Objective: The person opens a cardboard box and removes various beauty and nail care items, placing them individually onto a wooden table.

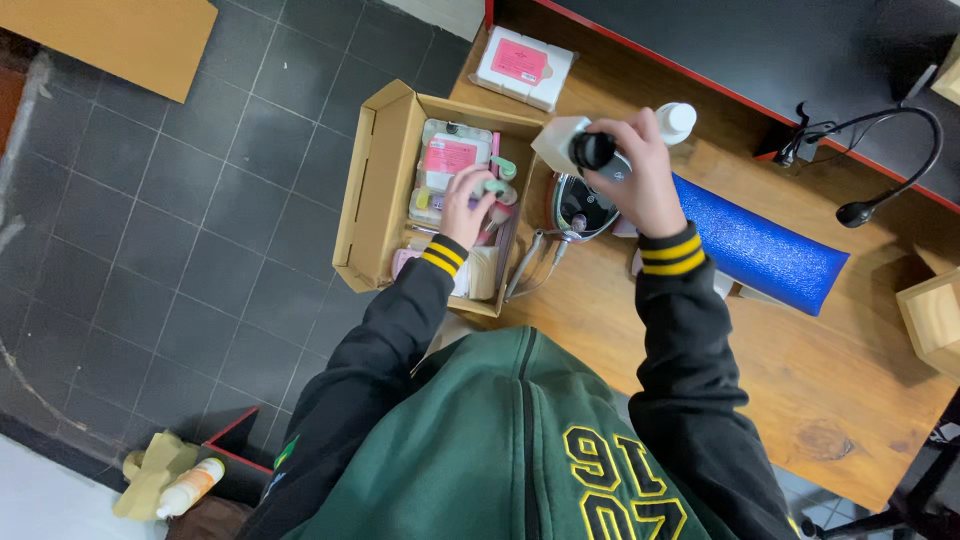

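My right hand (640, 180) holds a small white carton with a black round-capped bottle (590, 150) above the wooden table (800, 370). My left hand (468, 205) reaches down into an open cardboard box (380, 190) and rests on the small items inside: a pink-and-white packet (450, 155), a green piece and thin tools. Whether the left fingers grip anything is hidden. Both sleeves are black with yellow stripes.
A white bottle (677, 122), a round metal device with a cable (580, 208) and a blue padded rest (760, 252) lie on the table. A white box with a pink label (523, 67) sits at the far edge. A black gooseneck lamp (880, 190) stands right.
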